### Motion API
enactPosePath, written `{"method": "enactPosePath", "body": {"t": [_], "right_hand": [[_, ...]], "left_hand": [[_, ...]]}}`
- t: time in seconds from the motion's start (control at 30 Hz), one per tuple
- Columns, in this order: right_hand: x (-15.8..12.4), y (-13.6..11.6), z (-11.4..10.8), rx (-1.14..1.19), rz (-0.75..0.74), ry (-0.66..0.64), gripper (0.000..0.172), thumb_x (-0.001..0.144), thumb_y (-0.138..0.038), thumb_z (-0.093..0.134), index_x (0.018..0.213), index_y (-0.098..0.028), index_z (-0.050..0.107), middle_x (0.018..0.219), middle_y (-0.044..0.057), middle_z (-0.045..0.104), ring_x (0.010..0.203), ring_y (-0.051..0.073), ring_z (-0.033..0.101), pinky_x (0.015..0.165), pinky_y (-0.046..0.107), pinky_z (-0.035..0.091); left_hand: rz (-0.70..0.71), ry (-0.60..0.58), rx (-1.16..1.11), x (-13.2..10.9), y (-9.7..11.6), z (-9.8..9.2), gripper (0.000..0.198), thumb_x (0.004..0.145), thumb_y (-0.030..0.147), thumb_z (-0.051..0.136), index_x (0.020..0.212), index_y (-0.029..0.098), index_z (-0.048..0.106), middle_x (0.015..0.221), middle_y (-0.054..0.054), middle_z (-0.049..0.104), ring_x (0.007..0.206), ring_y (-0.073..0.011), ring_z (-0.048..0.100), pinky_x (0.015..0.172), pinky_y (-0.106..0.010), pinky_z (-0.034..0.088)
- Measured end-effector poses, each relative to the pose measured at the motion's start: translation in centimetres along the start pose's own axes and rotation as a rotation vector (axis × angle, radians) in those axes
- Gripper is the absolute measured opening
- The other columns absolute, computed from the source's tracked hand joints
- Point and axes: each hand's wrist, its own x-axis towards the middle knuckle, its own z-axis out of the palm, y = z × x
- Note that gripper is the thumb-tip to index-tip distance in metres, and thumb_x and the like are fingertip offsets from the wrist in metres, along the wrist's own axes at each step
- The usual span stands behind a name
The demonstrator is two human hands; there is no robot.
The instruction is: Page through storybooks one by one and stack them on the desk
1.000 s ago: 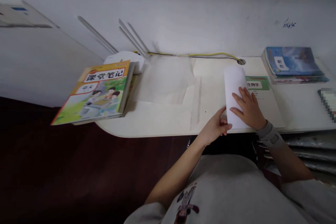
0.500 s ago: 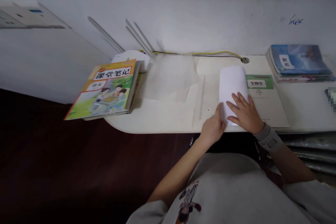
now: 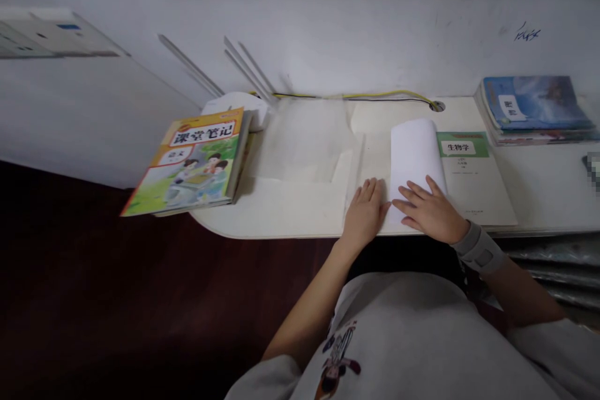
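Note:
A white sheet of paper point(image 3: 415, 150) curves over the left part of a white book with a green label point(image 3: 473, 178) on the pale desk point(image 3: 290, 209). My right hand point(image 3: 429, 212) lies flat on the near end of the sheet with fingers spread. My left hand point(image 3: 363, 212) rests flat and open on the desk just left of the sheet, fingers together, its fingertips near the paper's edge.
A colourful workbook point(image 3: 192, 162) overhangs the desk's left end beside a white round object point(image 3: 237, 103). Translucent sheets point(image 3: 304, 140) lie mid-desk. A stack of books point(image 3: 534, 109) sits at the back right. Yellow and black cables point(image 3: 375, 97) run along the wall.
My left hand has let go of the paper's near corner and moved left to lie flat on the desk. My right hand slid slightly toward me on the sheet.

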Motion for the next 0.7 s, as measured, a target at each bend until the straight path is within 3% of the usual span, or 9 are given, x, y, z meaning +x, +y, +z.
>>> {"method": "enactPosePath", "body": {"t": [0.1,0.27,0.43,0.57,0.7], "right_hand": [[-0.1,-0.3,0.3,0.017,0.000,-0.020,0.048,0.089,-0.044,0.054,0.131,-0.021,0.052,0.139,0.014,0.051,0.129,0.031,0.043,0.108,0.059,0.022],[-0.2,-0.6,0.4,0.028,0.016,-0.030,0.053,0.089,-0.046,0.053,0.133,-0.017,0.051,0.140,0.017,0.049,0.130,0.033,0.042,0.108,0.059,0.023],[-0.3,-1.0,0.6,0.049,0.018,-0.027,0.065,0.085,-0.057,0.052,0.136,-0.016,0.048,0.143,0.020,0.045,0.132,0.036,0.040,0.108,0.058,0.024],[-0.4,-2.5,1.2,0.066,0.020,-0.026,0.083,0.080,-0.068,0.050,0.139,-0.010,0.043,0.146,0.023,0.039,0.135,0.036,0.035,0.110,0.054,0.025],[-0.6,-4.1,1.3,0.080,0.034,-0.015,0.091,0.077,-0.068,0.054,0.136,0.001,0.044,0.144,0.028,0.038,0.136,0.037,0.033,0.111,0.048,0.027]], "left_hand": [[-0.008,0.008,-0.020,-0.4,-0.1,0.4,0.048,0.095,0.029,0.042,0.137,0.006,0.040,0.139,-0.022,0.048,0.135,-0.0276,0.038,0.110,-0.046,0.035],[-0.068,0.056,-0.066,-0.6,0.5,0.1,0.040,0.094,0.018,0.040,0.133,0.012,0.047,0.131,-0.016,0.057,0.125,-0.0219,0.051,0.106,-0.040,0.041],[-0.138,0.126,-0.095,-0.8,1.3,0.0,0.035,0.095,0.020,0.039,0.127,0.017,0.053,0.125,-0.011,0.063,0.118,-0.0203,0.058,0.099,-0.037,0.048],[-0.106,0.137,-0.087,-0.7,1.5,0.3,0.039,0.095,0.017,0.037,0.132,0.012,0.048,0.129,-0.014,0.059,0.126,-0.0216,0.051,0.103,-0.039,0.044],[-0.082,0.107,-0.051,-0.4,1.5,0.2,0.046,0.094,0.022,0.041,0.137,0.006,0.041,0.138,-0.021,0.049,0.136,-0.0274,0.037,0.107,-0.045,0.039]]}}
